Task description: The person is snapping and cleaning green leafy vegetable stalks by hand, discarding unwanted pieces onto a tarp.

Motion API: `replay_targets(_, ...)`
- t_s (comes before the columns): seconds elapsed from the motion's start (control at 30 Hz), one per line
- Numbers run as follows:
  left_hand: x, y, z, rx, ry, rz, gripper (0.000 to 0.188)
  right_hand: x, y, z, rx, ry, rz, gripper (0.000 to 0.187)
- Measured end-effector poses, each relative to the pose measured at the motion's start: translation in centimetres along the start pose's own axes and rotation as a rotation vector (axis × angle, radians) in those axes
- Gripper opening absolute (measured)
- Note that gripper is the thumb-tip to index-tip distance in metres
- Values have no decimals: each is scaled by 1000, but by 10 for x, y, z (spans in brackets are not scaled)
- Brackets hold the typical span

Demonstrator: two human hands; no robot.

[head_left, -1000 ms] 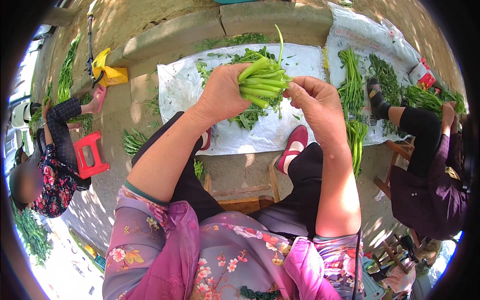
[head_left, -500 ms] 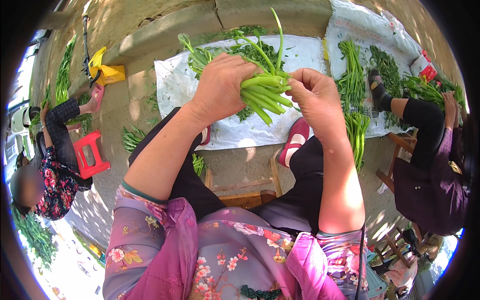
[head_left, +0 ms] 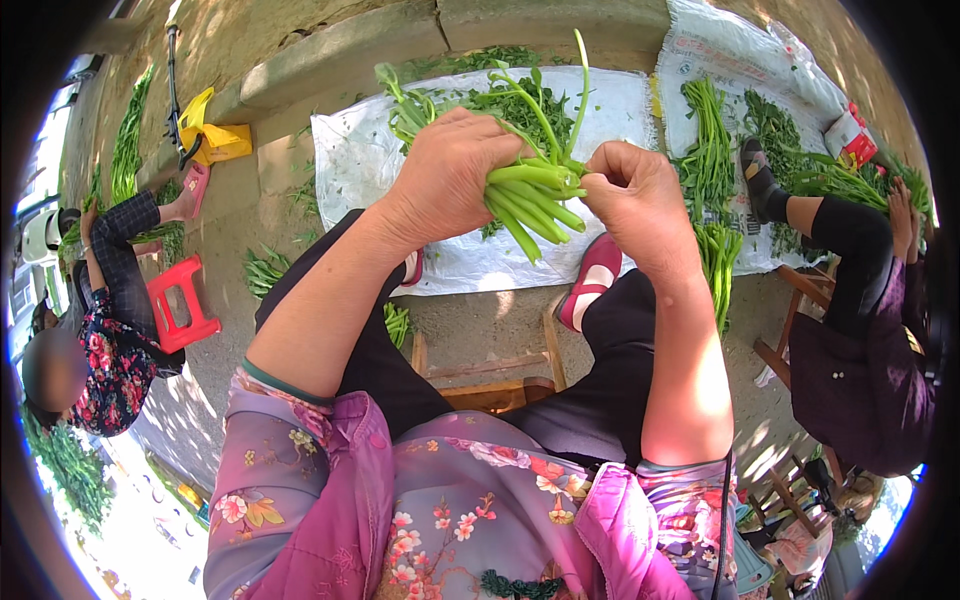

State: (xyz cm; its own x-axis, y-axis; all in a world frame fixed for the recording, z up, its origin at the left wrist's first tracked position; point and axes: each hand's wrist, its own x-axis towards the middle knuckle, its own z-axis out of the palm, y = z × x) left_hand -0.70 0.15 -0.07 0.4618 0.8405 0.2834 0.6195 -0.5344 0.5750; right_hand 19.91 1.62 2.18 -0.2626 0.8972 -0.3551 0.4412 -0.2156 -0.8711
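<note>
My left hand (head_left: 455, 175) is wrapped round a bunch of green leafy stems (head_left: 530, 205), their pale cut ends facing right and toward me. Leaves stick out beyond the fingers on the far side, and two thin stems (head_left: 578, 95) rise from the bunch. At the cut ends, my right hand (head_left: 635, 200) is closed with thumb and forefinger pinched; what it pinches, if anything, is too small to make out. Under both hands lies a white woven sheet (head_left: 345, 185) with loose green leaves (head_left: 535, 110) on it.
A second white sheet at right bears long stem bunches (head_left: 705, 140) and leaf piles (head_left: 770, 125). A person in dark purple (head_left: 860, 370) sits there. At left are a red plastic stool (head_left: 180, 305), a yellow bag (head_left: 215, 130) and a seated person (head_left: 110, 370). A kerb (head_left: 340, 60) runs behind.
Both hands and the bunch have shifted slightly to the right. My right hand stays pinched beside the cut ends.
</note>
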Motion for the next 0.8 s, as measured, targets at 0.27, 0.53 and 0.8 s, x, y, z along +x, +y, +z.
replay_targets(0.27,-4,-6,-2,-149,-76,-18,40,2,3,-12,156,-262,100,12)
replay_targets(0.53,-4,-4,-8,-255,-101,-112,39,1,0,-12,417,-406,174,14)
replay_targets(0.8,-8,-13,-11,-456,-68,-219,26,-3,3,-21,590,-554,128,10)
